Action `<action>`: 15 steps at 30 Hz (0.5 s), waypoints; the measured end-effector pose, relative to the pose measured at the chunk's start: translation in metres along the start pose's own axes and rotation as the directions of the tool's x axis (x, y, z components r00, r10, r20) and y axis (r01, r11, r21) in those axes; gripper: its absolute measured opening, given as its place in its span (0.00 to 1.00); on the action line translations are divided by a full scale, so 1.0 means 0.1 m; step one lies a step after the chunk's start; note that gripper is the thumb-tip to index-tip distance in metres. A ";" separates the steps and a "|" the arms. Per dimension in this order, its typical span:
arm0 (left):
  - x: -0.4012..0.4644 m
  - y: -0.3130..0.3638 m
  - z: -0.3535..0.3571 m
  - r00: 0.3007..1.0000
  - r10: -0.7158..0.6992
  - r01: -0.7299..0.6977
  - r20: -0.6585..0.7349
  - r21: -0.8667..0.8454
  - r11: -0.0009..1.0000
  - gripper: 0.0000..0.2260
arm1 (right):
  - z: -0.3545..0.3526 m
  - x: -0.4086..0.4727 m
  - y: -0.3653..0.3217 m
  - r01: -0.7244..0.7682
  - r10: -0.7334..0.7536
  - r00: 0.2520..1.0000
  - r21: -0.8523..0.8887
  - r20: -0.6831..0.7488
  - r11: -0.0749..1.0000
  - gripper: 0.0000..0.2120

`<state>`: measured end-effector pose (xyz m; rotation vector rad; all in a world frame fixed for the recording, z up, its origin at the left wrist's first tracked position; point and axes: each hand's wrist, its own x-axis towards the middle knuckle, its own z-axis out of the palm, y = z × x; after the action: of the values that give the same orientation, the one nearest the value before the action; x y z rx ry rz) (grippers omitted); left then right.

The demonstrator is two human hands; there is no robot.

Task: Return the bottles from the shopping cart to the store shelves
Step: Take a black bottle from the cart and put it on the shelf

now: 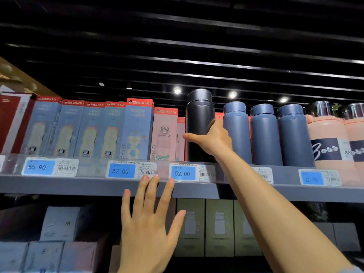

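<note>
A black flask bottle (199, 119) stands upright on the grey top shelf (78, 186), between pink boxes and a row of dark blue bottles (265, 134). My right hand (213, 137) reaches up and grips the black bottle's lower body, thumb stretched out across its front and fingers round its right side. My left hand (149, 219) is held up lower down with fingers spread and straight; its fingertips reach the shelf's front edge by the price tags. The shopping cart is out of view.
Blue and pink boxed bottles (136, 131) fill the top shelf to the left. Peach bottles (332, 142) with dark labels stand at the right. Green boxes (218, 227) and pale boxes (59, 223) sit on the shelf below. Price tags (182, 173) line the shelf edge.
</note>
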<state>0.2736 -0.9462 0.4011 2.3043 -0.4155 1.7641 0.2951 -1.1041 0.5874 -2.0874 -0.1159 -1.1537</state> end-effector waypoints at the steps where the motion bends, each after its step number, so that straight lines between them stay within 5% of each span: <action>1: 0.00 0.00 0.00 1.000 0.000 0.000 -0.005 -0.002 1.000 0.28 | 0.03 0.01 0.01 -0.020 0.020 1.000 -0.002 0.003 1.000 0.40; 15: 0.01 -0.08 -0.10 0.999 0.037 -0.037 0.028 -0.004 0.999 0.26 | 0.24 0.18 -0.02 -0.165 0.168 0.986 -0.144 0.003 0.976 0.49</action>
<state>0.2677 -0.9351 0.4052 2.3356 -0.4684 1.7484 0.3213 -1.0923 0.5945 -2.1851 0.1365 -1.0714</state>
